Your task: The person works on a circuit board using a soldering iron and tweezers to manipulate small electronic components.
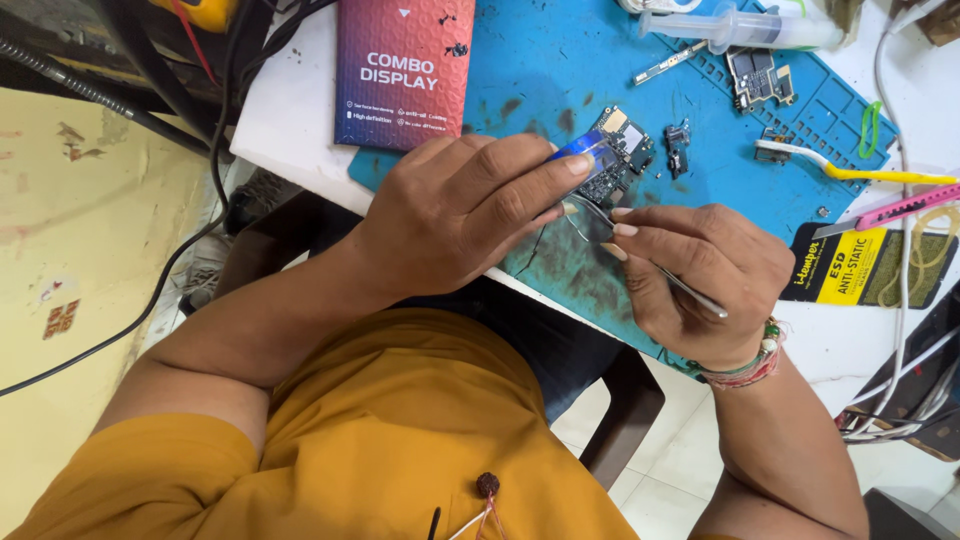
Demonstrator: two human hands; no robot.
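Metal tweezers (665,275) in right hand (705,265) touch circuit board (615,160).

White table (290,120), pale tiled floor (680,470), yellow wall (80,250).

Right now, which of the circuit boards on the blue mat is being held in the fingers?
The larger circuit board near the mat's front, pinched by the left hand. The smaller board lies untouched near the syringe.

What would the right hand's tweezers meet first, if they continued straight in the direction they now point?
The tweezers in the right hand point up and left, toward the small circuit board that the left hand holds over the blue mat. They would probably meet the board's lower edge first; depth is unclear.
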